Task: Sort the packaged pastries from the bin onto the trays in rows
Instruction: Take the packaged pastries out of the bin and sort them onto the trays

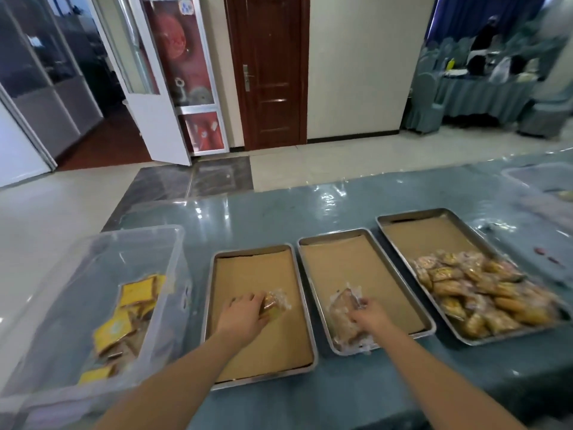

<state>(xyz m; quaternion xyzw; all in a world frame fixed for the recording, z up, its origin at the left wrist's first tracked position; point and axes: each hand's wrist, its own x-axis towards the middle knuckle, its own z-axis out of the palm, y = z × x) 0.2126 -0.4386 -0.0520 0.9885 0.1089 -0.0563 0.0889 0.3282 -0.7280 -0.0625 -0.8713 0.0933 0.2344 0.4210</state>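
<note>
Three paper-lined metal trays stand in a row on the teal table. My left hand (245,315) lies over a clear-wrapped pastry (276,301) on the left tray (214,293), fingers curled on it. My right hand (369,315) grips a wrapped pastry (344,305) on the middle tray (403,274), above a few more packets near that tray's front edge. The right tray (400,225) carries a heap of several wrapped golden pastries (483,290). A clear plastic bin (93,262) at the left holds several yellow-labelled packets (136,294).
A second clear container (539,178) sits at the table's far right, blurred. Small red marks (545,256) lie on the cloth right of the trays. Beyond the table are tiled floor, a brown door and a draped table with chairs.
</note>
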